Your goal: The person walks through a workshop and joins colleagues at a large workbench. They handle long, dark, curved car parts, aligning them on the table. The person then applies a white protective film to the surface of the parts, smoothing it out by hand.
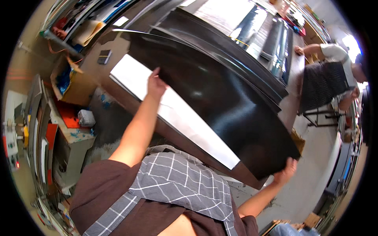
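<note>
A large, glossy black sheet [220, 94] spans the worktable in front of me. My left hand [157, 85] is closed on its near edge, above a stack of white sheets [193, 125]. At the sheet's right end, my right hand [286, 172] grips the near corner, which reaches out past the table edge. The white stack lies along the near side of the table, partly covered by the black sheet. Beyond it, more dark sheets [236, 67] lie in layers.
Rolls in shiny clear wrap [275, 47] lie at the table's far end. Another person [338, 51] stands at the far right, beside a dark ribbed panel [323, 84]. On the left are a cardboard box [80, 88] and a small dark block [104, 57] on the table.
</note>
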Demonstrator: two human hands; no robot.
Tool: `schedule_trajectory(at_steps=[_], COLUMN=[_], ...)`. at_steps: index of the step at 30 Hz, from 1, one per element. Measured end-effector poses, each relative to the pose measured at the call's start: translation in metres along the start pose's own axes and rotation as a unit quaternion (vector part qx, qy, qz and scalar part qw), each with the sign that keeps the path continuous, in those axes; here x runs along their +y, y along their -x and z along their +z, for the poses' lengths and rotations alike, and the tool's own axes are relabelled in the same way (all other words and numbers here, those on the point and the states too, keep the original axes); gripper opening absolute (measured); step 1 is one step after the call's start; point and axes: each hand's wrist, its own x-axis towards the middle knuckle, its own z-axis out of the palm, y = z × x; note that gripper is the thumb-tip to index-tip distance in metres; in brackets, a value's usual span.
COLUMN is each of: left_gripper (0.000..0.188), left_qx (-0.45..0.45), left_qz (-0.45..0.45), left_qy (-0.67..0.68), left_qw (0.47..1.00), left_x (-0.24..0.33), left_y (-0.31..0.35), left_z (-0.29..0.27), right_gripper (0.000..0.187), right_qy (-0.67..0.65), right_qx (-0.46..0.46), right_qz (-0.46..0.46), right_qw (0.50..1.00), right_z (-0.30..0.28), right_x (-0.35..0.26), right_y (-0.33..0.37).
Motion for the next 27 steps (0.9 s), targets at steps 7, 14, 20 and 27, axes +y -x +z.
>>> schedule_trajectory(at_steps=[7, 14, 20, 27], left_gripper=[0.036, 0.067, 0.063, 0.058], left_qx=[0.306, 0.293, 0.079, 0.056], left_qz=[0.167, 0.298, 0.243, 0.191], left_qy=[-0.164, -0.672, -0.830, -0.828], left_qw=[0.923, 0.611, 0.495, 0.523], left_x=[0.085, 0.017, -0.068, -0.101], left_y=[0.010, 0.081, 0.095, 0.096], left_z=[-0.154, -0.058, 0.008, 0.037], right_gripper=[0.030, 0.034, 0.031, 0.034], right_qy=[0.308, 0.454, 0.434, 0.627], right_qx=[-0.095, 0.019, -0.116, -0.128], right_qz=[0.118, -0.039, -0.176, -0.285], right_qw=[0.939, 0.890, 0.876, 0.713], right_z=[0.042, 0.054, 0.118, 0.165], right_x=[0.123, 0.143, 0.129, 0.155], right_y=[-0.017, -0.100, -0.258, -0.289])
